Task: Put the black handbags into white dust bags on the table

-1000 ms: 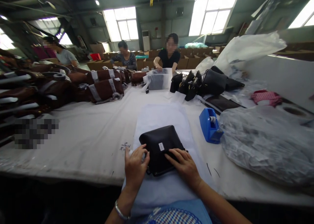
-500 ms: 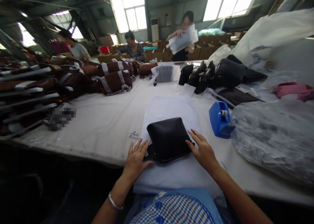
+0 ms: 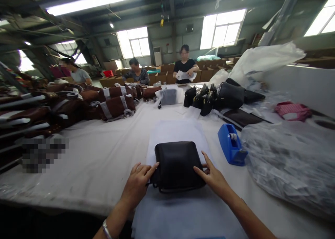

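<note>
A black leather-like bag (image 3: 178, 165) lies flat on a stack of white paper sheets (image 3: 172, 129) in front of me. My left hand (image 3: 138, 183) grips its left edge, fingers bent, by a dark strap or tab (image 3: 155, 179). On the opposite edge, my right hand (image 3: 213, 178) has its thumb on top of the bag and its index finger stretched out beside it. The other right fingers curl at the bag's side, partly hidden.
A blue tape dispenser (image 3: 230, 144) stands right of the paper, beside a large clear plastic bag (image 3: 285, 162). Brown wrapped bags (image 3: 115, 108) are piled at left. Several black bags (image 3: 230, 94) stand farther back. Co-workers (image 3: 184, 66) are across the table.
My view has tilted up. The bag has turned to lie squarer to me. My left fingers have gone from spread beside it to bent at its edge. A person opposite has lowered a white sheet.
</note>
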Action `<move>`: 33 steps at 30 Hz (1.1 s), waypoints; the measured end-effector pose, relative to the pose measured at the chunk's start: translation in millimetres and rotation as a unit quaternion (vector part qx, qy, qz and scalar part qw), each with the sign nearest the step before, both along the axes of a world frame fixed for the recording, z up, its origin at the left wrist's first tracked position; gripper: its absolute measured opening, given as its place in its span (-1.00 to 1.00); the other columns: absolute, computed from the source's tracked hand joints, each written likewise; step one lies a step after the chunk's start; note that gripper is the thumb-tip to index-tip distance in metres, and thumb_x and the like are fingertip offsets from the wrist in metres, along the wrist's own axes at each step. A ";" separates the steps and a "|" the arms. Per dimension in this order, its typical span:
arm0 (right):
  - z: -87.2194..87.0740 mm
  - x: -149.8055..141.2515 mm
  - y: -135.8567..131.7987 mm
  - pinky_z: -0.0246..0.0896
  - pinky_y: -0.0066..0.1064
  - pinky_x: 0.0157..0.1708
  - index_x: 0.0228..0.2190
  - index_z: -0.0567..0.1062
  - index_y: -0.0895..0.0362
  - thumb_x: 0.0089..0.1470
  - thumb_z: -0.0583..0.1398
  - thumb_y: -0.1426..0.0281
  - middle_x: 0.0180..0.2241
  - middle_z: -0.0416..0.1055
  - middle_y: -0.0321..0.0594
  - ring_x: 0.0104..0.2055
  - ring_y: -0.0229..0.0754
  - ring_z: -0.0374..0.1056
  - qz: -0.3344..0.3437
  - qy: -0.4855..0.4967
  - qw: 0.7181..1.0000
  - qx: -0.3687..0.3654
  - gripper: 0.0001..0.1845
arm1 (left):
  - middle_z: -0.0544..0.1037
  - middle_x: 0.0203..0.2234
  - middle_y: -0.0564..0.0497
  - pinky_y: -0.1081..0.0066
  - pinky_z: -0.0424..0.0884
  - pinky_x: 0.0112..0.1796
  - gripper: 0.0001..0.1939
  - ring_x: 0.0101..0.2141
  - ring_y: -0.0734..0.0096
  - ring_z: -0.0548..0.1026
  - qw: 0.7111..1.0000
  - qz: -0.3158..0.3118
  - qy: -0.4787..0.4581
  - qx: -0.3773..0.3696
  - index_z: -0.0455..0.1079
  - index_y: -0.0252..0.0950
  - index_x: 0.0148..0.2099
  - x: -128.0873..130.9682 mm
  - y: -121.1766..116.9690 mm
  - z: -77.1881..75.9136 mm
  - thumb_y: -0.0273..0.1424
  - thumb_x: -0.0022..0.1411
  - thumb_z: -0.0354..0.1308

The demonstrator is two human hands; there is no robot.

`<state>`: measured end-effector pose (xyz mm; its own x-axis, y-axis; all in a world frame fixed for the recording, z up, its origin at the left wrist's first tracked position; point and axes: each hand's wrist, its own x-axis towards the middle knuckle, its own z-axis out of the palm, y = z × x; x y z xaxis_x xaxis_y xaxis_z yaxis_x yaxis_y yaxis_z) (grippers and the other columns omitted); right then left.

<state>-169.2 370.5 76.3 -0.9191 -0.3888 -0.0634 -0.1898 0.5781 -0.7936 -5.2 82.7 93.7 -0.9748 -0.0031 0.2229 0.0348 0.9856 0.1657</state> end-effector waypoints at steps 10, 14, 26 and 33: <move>-27.5 0.0 1.3 0.37 -0.28 -0.29 0.30 0.03 0.04 0.09 0.15 0.04 -0.20 0.48 -0.21 -0.42 -0.17 0.41 0.014 -0.040 0.998 -0.051 -0.16 | 0.53 -0.01 0.01 0.11 0.28 0.15 -0.62 0.04 0.20 0.44 0.956 0.041 -0.053 0.286 0.47 -0.07 0.00 -1.2 -44.4 -24.8 -0.47 0.15 0.08; -25.3 -0.5 3.0 0.38 -0.26 -0.25 0.28 0.06 -0.03 0.10 0.15 0.04 -0.16 0.47 -0.23 -0.37 -0.15 0.44 0.033 -0.074 0.995 -0.059 -0.20 | 0.58 -0.12 -0.14 0.07 0.40 0.05 -0.69 -0.04 0.10 0.52 0.784 0.240 0.032 0.572 0.47 -0.28 -0.12 25.6 -63.5 -39.5 -0.20 0.15 0.17; -19.4 0.1 0.8 0.39 -0.26 -0.25 0.27 0.10 -0.03 0.08 0.16 0.04 -0.14 0.48 -0.17 -0.34 -0.13 0.45 0.031 -0.064 0.997 -0.036 -0.21 | 0.46 0.08 -0.05 -0.03 0.05 0.24 -0.55 0.14 0.16 0.34 0.988 0.055 0.029 0.143 0.29 -0.13 0.18 22.6 0.7 -10.2 -0.28 0.24 0.15; -26.7 1.7 2.5 0.38 -0.29 -0.26 0.25 0.13 -0.06 0.08 0.17 0.04 -0.12 0.48 -0.18 -0.32 -0.11 0.46 0.027 -0.058 0.997 -0.044 -0.24 | 0.52 -0.03 -0.06 0.07 0.25 0.15 -0.61 0.00 0.22 0.45 0.993 0.106 -0.003 0.050 0.37 -0.20 0.07 27.1 -7.7 -28.5 -0.56 0.23 0.01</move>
<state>-167.5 373.0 49.6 -0.8856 -0.4456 -0.1309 -0.1231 0.4969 -0.8591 21.9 75.0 65.2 -0.9512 -0.2300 0.2058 -0.1730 0.9495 0.2618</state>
